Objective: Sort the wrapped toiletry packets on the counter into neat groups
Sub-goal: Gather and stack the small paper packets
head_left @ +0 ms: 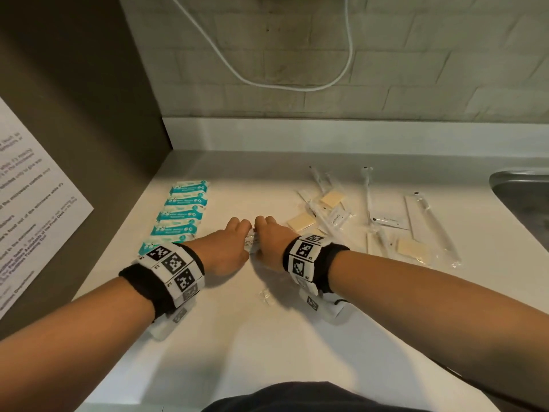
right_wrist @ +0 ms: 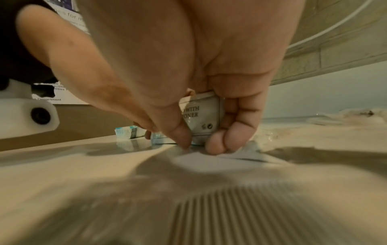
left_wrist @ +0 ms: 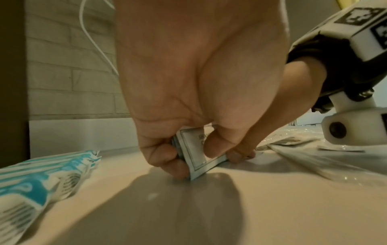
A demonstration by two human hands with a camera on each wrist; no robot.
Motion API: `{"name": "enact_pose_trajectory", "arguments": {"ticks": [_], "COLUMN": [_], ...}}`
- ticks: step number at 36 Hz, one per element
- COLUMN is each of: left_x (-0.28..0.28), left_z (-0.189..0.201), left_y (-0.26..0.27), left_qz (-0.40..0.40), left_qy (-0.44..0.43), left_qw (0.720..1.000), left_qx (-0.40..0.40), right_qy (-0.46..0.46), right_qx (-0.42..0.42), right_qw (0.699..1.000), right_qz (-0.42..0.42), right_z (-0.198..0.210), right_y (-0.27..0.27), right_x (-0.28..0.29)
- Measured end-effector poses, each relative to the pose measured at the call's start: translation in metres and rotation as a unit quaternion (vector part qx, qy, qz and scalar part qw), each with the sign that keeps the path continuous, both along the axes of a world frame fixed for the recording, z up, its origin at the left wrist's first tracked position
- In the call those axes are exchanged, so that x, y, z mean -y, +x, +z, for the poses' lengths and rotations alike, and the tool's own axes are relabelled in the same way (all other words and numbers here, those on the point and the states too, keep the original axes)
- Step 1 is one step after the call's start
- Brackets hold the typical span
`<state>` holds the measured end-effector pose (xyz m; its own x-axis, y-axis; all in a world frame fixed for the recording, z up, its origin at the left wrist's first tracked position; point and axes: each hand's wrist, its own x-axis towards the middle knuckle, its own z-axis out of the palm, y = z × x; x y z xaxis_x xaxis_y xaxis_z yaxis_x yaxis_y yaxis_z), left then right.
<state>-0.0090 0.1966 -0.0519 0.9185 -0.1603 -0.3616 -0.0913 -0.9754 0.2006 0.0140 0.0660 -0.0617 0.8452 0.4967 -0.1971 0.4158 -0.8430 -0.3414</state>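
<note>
Both hands meet at the middle of the white counter (head_left: 267, 337) and hold one small stack of grey-white shampoo sachets (head_left: 250, 242) on edge against the surface. My left hand (head_left: 228, 245) pinches the stack's left end (left_wrist: 195, 156) between thumb and curled fingers. From the other side, my right hand (head_left: 269, 239) grips the stack's right end (right_wrist: 202, 119). A column of teal-and-white packets (head_left: 181, 214) lies to the left. Wrapped toothbrushes (head_left: 370, 200), cream soap squares (head_left: 300, 221) and white sachets (head_left: 389, 219) lie scattered to the right.
A steel sink (head_left: 525, 200) is set into the counter at far right. A dark panel with a printed notice (head_left: 26, 203) bounds the left side. A white cable (head_left: 297, 81) hangs on the tiled back wall. A scrap of clear wrapper (head_left: 264, 295) lies near my right wrist.
</note>
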Motion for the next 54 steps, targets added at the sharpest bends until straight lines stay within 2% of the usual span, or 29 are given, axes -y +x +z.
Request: {"name": "enact_pose_trajectory", "arguments": {"ticks": [11,17,24,29,33,35,37,44,54], "left_x": [-0.026,-0.041,-0.05,-0.056,-0.059,-0.058,-0.057,-0.056,-0.053], "left_z": [0.009,0.011,0.013,0.032,0.037,0.034,0.028,0.007,-0.015], "left_y": [-0.004,-0.007,0.003,0.028,0.059,0.076,0.093,0.132,0.151], "left_qz": [0.02,0.076,0.119,0.186,0.241,0.256,0.26,0.258,0.263], "left_qy": [-0.072,-0.169,-0.217,-0.291,-0.374,-0.369,-0.342,-0.249,-0.212], "left_qw": [0.997,0.98,0.967,0.937,0.894,0.89,0.897,0.923,0.931], "left_qx": [0.013,0.076,0.061,0.044,0.047,0.077,0.103,0.141,0.138], "right_qy": [-0.017,0.054,0.066,0.117,0.178,0.207,0.218,0.187,0.122], "right_qx": [-0.023,-0.047,-0.088,-0.158,-0.213,-0.217,-0.216,-0.174,-0.142], "right_qw": [0.998,0.997,0.994,0.98,0.958,0.947,0.94,0.941,0.957], "right_qz": [0.063,0.032,0.025,-0.014,-0.076,-0.116,-0.147,-0.22,-0.222], "right_z": [0.016,0.02,0.022,0.039,0.046,0.046,0.044,0.027,0.015], "right_y": [0.014,0.025,0.043,0.07,0.098,0.11,0.12,0.143,0.159], "right_x": [0.019,0.031,0.026,0.023,0.015,0.008,0.001,-0.017,-0.021]}}
